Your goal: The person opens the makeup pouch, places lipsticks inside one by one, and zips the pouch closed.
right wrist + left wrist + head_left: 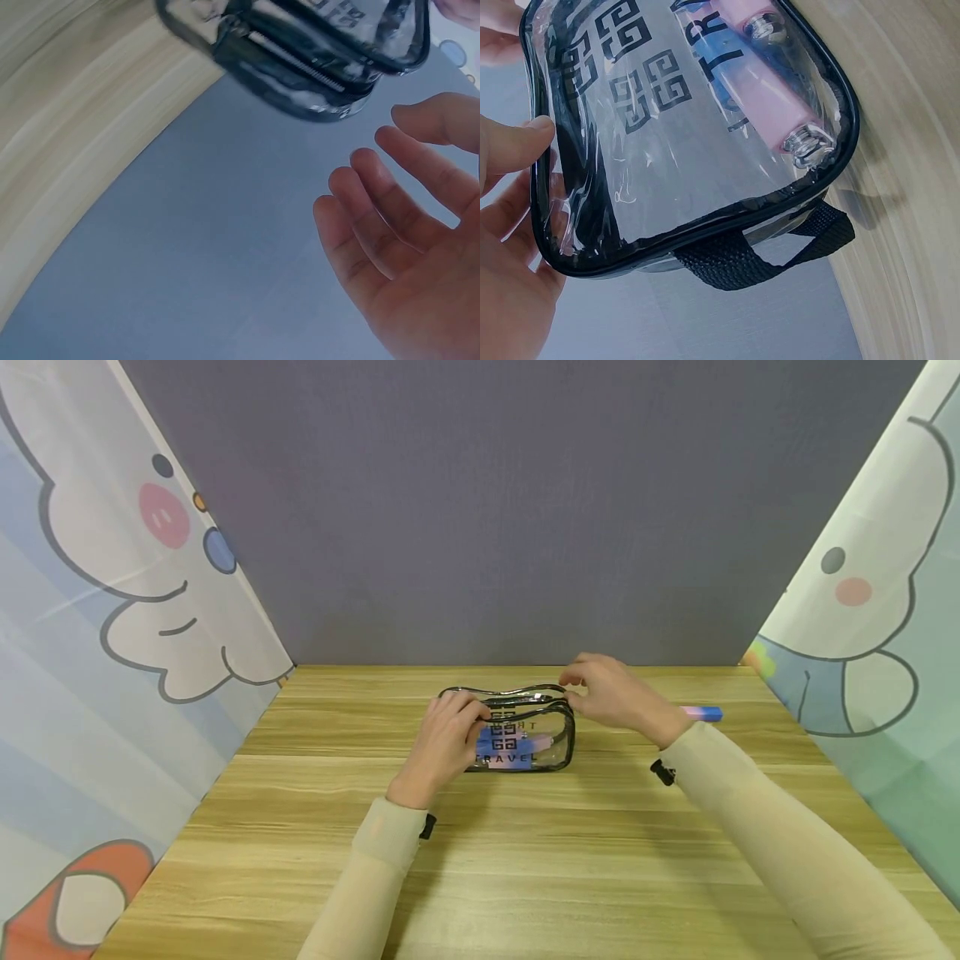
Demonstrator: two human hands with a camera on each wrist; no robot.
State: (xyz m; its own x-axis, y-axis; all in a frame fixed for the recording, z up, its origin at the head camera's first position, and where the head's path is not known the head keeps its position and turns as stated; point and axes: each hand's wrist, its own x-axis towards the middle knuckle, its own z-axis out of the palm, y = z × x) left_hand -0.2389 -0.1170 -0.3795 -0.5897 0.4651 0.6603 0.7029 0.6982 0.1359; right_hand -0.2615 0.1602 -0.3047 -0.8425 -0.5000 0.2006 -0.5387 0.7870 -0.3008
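Note:
A clear travel pouch (557, 750) with black piping and black lettering stands on the table. My left hand (447, 735) grips its upper left edge, and the thumb (525, 142) lies on the piping in the left wrist view. Inside the pouch are pink-and-blue tubes (772, 105) with clear, faceted ends. A black strap loop (727, 262) sticks out from one side. My right hand (618, 697) is beside the pouch's upper right corner. In the right wrist view its fingers are loosely bent, apart from the pouch, and hold nothing. The zipper (296, 60) runs along the pouch's top.
A pink-and-blue stick-shaped item (705, 713) lies on the wooden table (300, 827), partly behind my right wrist. A grey panel (510, 510) rises at the table's back edge. Cartoon-printed curtains (90, 610) hang at both sides.

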